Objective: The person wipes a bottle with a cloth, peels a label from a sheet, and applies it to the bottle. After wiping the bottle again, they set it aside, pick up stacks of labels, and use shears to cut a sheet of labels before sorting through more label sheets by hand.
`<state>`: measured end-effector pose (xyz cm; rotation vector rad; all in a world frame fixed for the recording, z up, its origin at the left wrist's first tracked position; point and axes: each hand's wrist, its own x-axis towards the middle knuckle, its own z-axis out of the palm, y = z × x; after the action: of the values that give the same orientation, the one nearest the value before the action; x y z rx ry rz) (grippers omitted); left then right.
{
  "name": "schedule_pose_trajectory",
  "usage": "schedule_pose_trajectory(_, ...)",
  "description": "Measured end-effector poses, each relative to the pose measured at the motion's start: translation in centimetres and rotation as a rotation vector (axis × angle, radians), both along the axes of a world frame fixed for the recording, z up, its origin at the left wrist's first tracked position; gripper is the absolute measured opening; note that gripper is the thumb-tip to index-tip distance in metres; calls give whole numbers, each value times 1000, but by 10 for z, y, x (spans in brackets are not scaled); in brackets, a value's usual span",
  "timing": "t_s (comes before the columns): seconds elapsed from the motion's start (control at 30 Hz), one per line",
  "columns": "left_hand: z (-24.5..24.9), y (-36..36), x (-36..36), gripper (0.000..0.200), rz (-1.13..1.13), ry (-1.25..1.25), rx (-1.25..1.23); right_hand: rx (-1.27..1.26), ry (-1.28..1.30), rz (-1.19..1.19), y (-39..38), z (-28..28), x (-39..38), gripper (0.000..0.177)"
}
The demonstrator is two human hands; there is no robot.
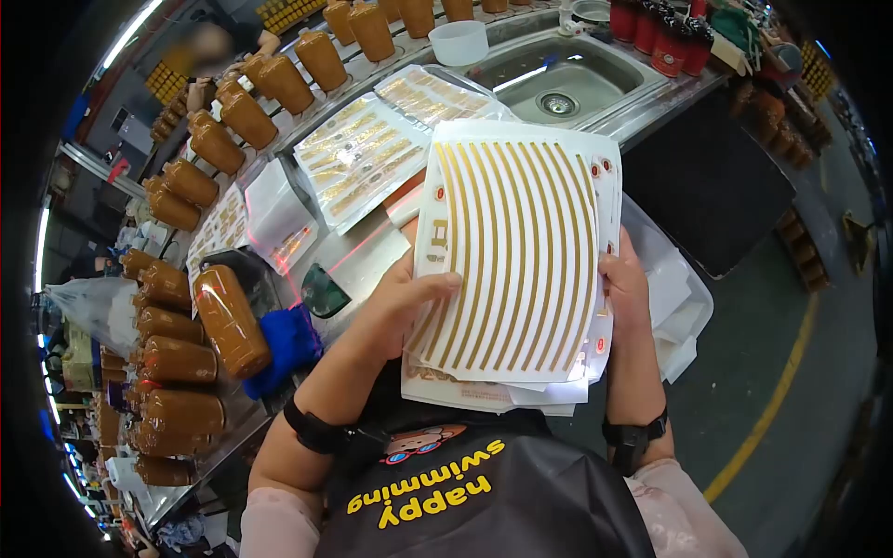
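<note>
A stack of decal sheets point(521, 251) is held up in front of me, above my apron. Curved gold stripes run down the top white sheet, and the sheets beneath stick out at its edges with small red marks and gold patterns. My left hand point(409, 296) grips the left edge, its thumb lying on top. At the right edge, my right hand point(625, 279) is closed on the stack in the same way. The fingers of both hands are mostly hidden under the sheets.
Brown bottles point(219, 139) line the curved bench, and one bottle point(231, 321) lies near a blue cloth point(284, 349). More gold decal sheets point(358, 158) lie beyond my left hand. A metal sink point(595, 79), white bowl point(459, 43) and red containers point(670, 46) stand at the back. Another person's arm point(197, 93) shows far left.
</note>
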<state>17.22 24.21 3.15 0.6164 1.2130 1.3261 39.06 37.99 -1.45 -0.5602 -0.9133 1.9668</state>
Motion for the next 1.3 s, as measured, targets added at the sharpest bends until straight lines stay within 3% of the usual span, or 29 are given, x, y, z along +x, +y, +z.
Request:
schedule_pose_trajectory(0.1,-1,3,4,51,20,-54,14,-86,106,-14,-3,-7,5,46)
schedule_pose_trajectory(0.23,-4,8,1,54,-8,-64,35,-302,215,122,-6,-14,18,53)
schedule_pose_trajectory(0.27,-5,10,0,57,-18,-60,46,-40,86,158,-5,-20,20,56)
schedule_pose_trajectory(0.37,-4,20,0,64,-55,-78,134,37,-168,142,1,0,15,55)
schedule_pose_trajectory(0.5,21,34,2,63,-58,-212,173,120,-273,38,45,21,15,47)
schedule_pose_trajectory(0.6,21,40,-13,69,-26,-98,241,174,-188,103,80,37,2,49)
schedule_pose_trajectory(0.67,18,39,-23,70,29,-39,306,154,-92,96,83,40,-8,50)
schedule_pose_trajectory(0.77,27,25,-38,68,-80,242,363,52,-21,85,81,39,-23,56)
schedule_pose_trajectory(1.07,22,13,-38,64,-158,145,357,-115,-4,173,80,-4,-21,49)
schedule_pose_trajectory(1.3,38,13,-21,65,-66,145,374,-270,80,228,79,-24,-15,44)
